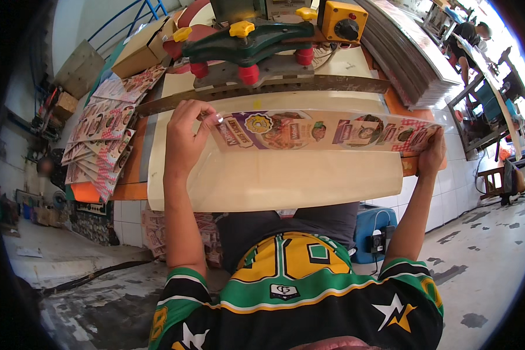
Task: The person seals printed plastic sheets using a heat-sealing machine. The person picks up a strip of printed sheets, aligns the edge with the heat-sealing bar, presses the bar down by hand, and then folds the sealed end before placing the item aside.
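A long printed plastic packaging sheet [324, 131], with food pictures on it, is stretched between my two hands. My left hand [191, 125] is closed at its left end, thumb and fingers pinching the upper corner. At the right end my right hand [430, 153] grips the edge, its fingers partly hidden by the sheet. Under it lies a smooth cream-coloured surface sheet [297, 184], which overhangs the bench toward me. Just beyond, a long metal bar [356, 85] crosses beneath a green machine head [248, 44] with yellow knobs and red feet.
Piles of printed pouches [102, 125] sit on the left of the orange bench [133, 192], near a cardboard box [143, 49]. A yellow control box [342, 22] with a black dial stands beside the machine. At right are a tall stack of sheets [426, 81] and another person [469, 44].
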`<state>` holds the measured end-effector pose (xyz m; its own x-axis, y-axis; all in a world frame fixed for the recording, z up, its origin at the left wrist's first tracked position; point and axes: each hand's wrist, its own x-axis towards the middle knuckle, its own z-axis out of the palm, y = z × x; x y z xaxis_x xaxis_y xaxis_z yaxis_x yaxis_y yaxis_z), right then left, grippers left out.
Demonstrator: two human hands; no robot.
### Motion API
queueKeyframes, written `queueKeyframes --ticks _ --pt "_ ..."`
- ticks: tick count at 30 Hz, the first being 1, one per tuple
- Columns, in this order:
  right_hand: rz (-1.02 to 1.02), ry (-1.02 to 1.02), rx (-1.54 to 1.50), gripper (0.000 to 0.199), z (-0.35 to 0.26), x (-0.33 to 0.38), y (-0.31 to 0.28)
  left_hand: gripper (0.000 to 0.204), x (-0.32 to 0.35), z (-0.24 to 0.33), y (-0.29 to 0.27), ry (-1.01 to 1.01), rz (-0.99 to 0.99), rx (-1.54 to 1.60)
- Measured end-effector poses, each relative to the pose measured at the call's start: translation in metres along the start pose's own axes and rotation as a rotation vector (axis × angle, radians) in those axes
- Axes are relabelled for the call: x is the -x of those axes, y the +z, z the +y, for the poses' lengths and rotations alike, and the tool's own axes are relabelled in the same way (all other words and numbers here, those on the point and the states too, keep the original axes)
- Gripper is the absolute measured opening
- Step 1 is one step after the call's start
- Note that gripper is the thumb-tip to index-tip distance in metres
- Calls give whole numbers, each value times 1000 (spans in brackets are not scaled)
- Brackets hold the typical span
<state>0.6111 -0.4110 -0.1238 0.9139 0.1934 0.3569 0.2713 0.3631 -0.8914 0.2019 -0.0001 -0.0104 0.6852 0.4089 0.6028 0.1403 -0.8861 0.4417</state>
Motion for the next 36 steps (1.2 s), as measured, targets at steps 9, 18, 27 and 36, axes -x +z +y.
queueKeyframes --ticks 9,18,27,36 --pt "-153 78 -93 37 21 -3 -23 17 23 -9 20 -169 321 447" --pt "-249 151 -31 34 9 7 -5 17 43 -27 35 -476 727 1045" --pt "-260 132 -111 33 14 0 -11 13 76 -113 1 -721 1200 1762" --pt "-225 129 -88 30 8 3 -10 22 128 -90 -55 -289 922 1556"
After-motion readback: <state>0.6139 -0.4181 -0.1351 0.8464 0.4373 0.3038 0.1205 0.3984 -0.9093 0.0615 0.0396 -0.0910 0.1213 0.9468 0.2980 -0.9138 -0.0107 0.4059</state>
